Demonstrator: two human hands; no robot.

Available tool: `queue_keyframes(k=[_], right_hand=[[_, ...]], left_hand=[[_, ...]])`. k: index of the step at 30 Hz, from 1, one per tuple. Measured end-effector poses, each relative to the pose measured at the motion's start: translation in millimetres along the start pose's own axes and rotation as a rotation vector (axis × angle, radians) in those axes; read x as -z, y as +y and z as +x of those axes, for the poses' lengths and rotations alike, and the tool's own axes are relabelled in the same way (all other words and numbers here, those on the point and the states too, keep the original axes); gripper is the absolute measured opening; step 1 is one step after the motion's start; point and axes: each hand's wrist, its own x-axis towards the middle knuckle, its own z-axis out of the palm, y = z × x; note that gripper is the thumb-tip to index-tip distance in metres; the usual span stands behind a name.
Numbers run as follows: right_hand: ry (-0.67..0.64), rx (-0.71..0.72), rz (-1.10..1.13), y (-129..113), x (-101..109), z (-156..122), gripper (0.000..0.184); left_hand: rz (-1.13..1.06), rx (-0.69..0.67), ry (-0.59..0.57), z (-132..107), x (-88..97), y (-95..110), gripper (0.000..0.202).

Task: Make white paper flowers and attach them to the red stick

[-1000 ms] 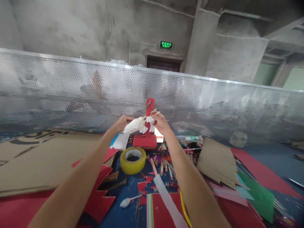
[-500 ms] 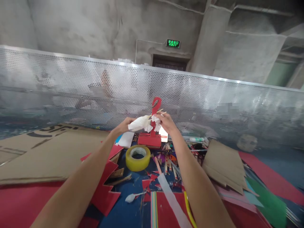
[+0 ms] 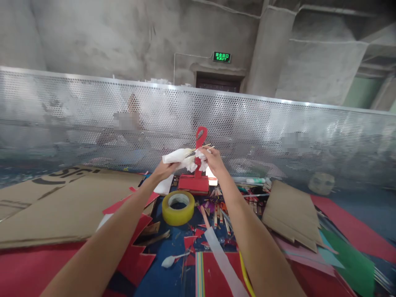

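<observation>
My left hand (image 3: 167, 170) is closed around a white, soft-looking wad of tissue (image 3: 177, 156) with a crumpled right end. My right hand (image 3: 214, 160) pinches crumpled white paper (image 3: 201, 155) with thin wooden sticks (image 3: 206, 146) poking out between the fingers. Both hands are up in front of a red cardboard stand (image 3: 194, 184), whose upright post rises to a loop-shaped top (image 3: 201, 134) behind them. Whether the paper touches the post I cannot tell. Fingertips are partly hidden by the paper.
Below the hands lies a roll of yellow tape (image 3: 178, 218). Large brown cardboard (image 3: 62, 206) covers the left, with red scraps (image 3: 139, 264) beside it. A white plastic spoon (image 3: 168, 261), coloured paper (image 3: 216, 276) and a cardboard piece (image 3: 292, 214) lie around. A perforated metal panel (image 3: 253, 123) stands behind.
My left hand has shifted slightly left and lower, and now sits under the tissue, which is tilted up more at its left end. My right hand stays at the crumpled paper. The view shifted slightly.
</observation>
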Motion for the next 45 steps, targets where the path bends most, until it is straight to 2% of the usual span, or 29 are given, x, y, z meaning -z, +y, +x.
queue_keyframes(k=[5, 9, 13, 18, 26, 28, 32, 36, 39, 41, 43, 45], right_hand=[[0.059, 0.019, -0.003, 3.6, 0.4, 1.5, 0.02], [0.14, 0.055, -0.065, 7.2, 1.2, 3.9, 0.022], [0.134, 0.094, -0.127, 8.9, 1.0, 5.3, 0.024], [0.127, 0.1, -0.125, 7.9, 0.9, 4.7, 0.024], [0.073, 0.101, -0.089, 10.1, -0.2, 4.4, 0.022], [0.052, 0.104, -0.062, 11.7, -0.1, 4.9, 0.021], [0.024, 0.085, -0.004, 14.5, 1.3, 5.6, 0.02], [0.013, 0.056, 0.031, 15.8, 1.9, 5.2, 0.021], [0.022, 0.028, 0.031, 15.7, 1.5, 5.3, 0.023], [0.026, 0.031, 0.029, 15.5, 1.5, 5.5, 0.024], [0.023, 0.045, 0.031, 15.1, 1.6, 5.6, 0.024], [0.01, 0.057, 0.048, 14.5, 1.7, 5.0, 0.023]], left_hand=[[0.415, -0.083, 0.12, -4.6, -14.2, 8.0, 0.04], [0.726, -0.158, 0.079, -12.9, -24.9, 25.0, 0.041], [0.846, -0.186, 0.044, -16.4, -24.9, 31.9, 0.044], [0.851, -0.251, 0.104, -9.9, -13.2, 49.2, 0.031], [0.688, -0.336, 0.094, 2.8, 3.3, 89.9, 0.029], [0.605, -0.315, 0.128, 6.0, 3.5, 95.7, 0.026], [0.452, -0.168, 0.177, 13.8, 7.1, 102.1, 0.021], [0.278, -0.114, 0.054, 21.3, 22.2, 103.4, 0.019], [0.16, -0.134, -0.091, 26.4, 32.5, 102.8, 0.021], [0.169, -0.165, -0.163, 30.0, 34.1, 102.0, 0.02], [0.24, -0.228, -0.17, 33.9, 30.9, 100.5, 0.019], [0.31, -0.332, -0.114, 37.0, 24.8, 98.2, 0.02]])
